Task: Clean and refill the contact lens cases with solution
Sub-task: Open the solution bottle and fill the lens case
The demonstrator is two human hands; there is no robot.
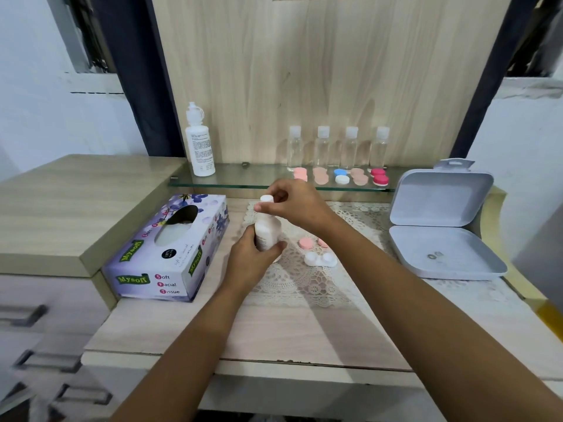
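At a pale wood dressing table (274,330), over a lace mat (304,284), my left hand (249,257) grips the body of a white solution bottle (264,236) while my right hand (298,208) pinches its cap (266,198). The open white lens case (320,258) lies on the mat just right of the bottle, with pink caps (305,242) beside it. The tissue box (170,248) reads "Mysoft Soft Facial Tissue"; the bottle's label is too blurred to read.

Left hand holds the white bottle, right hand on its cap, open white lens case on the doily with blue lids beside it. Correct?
The lids are pink, not blue, per the head view. Rest holds: left hand on white bottle, right hand on its cap, lens case open on the doily.
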